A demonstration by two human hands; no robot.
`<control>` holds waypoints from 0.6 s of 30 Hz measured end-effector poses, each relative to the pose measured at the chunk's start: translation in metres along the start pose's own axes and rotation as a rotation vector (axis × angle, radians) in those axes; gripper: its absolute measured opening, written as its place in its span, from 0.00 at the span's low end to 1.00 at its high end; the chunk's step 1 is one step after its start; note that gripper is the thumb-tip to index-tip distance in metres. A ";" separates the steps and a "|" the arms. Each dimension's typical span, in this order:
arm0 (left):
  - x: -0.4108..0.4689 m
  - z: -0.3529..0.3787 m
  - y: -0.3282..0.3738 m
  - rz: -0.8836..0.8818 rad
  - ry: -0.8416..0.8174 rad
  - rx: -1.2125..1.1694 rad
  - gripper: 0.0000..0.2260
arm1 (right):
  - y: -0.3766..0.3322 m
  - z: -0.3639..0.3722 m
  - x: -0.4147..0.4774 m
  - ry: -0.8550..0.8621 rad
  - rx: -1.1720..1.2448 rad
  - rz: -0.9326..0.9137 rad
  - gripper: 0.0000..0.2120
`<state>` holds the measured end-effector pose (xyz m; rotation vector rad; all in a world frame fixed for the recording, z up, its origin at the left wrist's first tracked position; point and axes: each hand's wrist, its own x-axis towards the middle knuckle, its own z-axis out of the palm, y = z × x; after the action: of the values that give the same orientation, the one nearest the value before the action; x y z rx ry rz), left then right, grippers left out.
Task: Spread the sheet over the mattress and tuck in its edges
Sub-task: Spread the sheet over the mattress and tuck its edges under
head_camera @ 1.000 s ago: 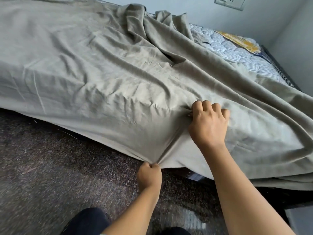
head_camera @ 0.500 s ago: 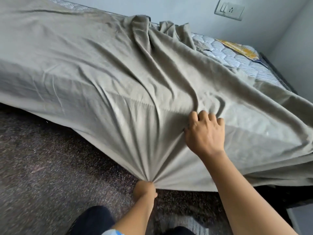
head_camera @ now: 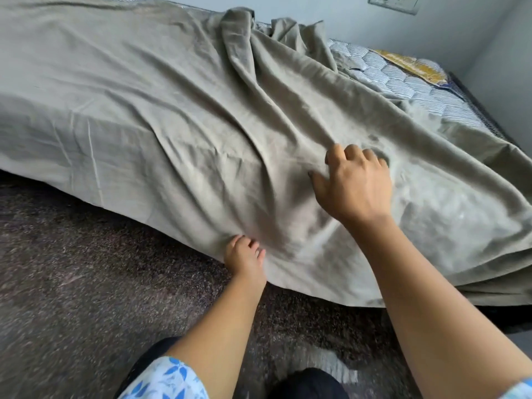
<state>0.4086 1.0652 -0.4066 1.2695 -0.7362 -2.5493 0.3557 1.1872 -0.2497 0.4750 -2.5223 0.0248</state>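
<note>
**A Gray-Green Sheet on a Bed in a Pale Room**

The sheet (head_camera: 172, 90) lies over most of the mattress (head_camera: 403, 84). It has many long folds. Along the near edge of the bed it hangs down the side and almost reaches the floor (head_camera: 72, 283). At the far edge, near the middle, the cloth is bunched up in a tall ridge. The far right corner of the mattress is bare. It is puffy, with blue and white stripes, and a yellow label (head_camera: 411, 66) lies on it. A dark bed frame (head_camera: 475, 103) shows along the right edge.

The floor is dark and speckled. The walls (head_camera: 331, 15) are pale, and a switch plate (head_camera: 394, 2) sits high on the far wall.

The right hand (head_camera: 357, 185) is on the sheet at the near edge of the mattress top. Its fingers (head_camera: 371, 156) are bent down into the cloth and the thumb sticks out to the side. I cannot tell if they hold a fold.

The left hand (head_camera: 244, 259) is lower, at the hanging edge of the sheet. Its fingers are curled against the cloth. The picture is blurry there, so I cannot tell if they grip it.

A sleeve (head_camera: 169, 378) with blue flowers shows at the bottom.
</note>
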 end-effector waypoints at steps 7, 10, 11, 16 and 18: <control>0.000 0.018 0.026 -0.126 -0.110 -0.107 0.23 | -0.017 0.006 0.004 -0.098 -0.038 0.030 0.24; 0.001 0.024 0.032 -0.140 -0.121 -0.161 0.16 | -0.020 0.007 0.007 -0.131 -0.050 0.065 0.26; -0.001 0.024 0.033 -0.144 -0.115 -0.160 0.17 | -0.021 0.008 0.008 -0.141 -0.051 0.073 0.27; -0.006 0.021 0.035 -0.165 -0.096 -0.168 0.31 | -0.028 0.011 0.009 -0.166 -0.061 0.085 0.28; -0.010 0.022 0.036 -0.165 -0.099 -0.185 0.31 | -0.030 0.012 0.008 -0.159 -0.072 0.084 0.29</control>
<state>0.3954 1.0456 -0.3696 1.1968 -0.4156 -2.7536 0.3532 1.1552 -0.2578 0.3547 -2.6872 -0.0753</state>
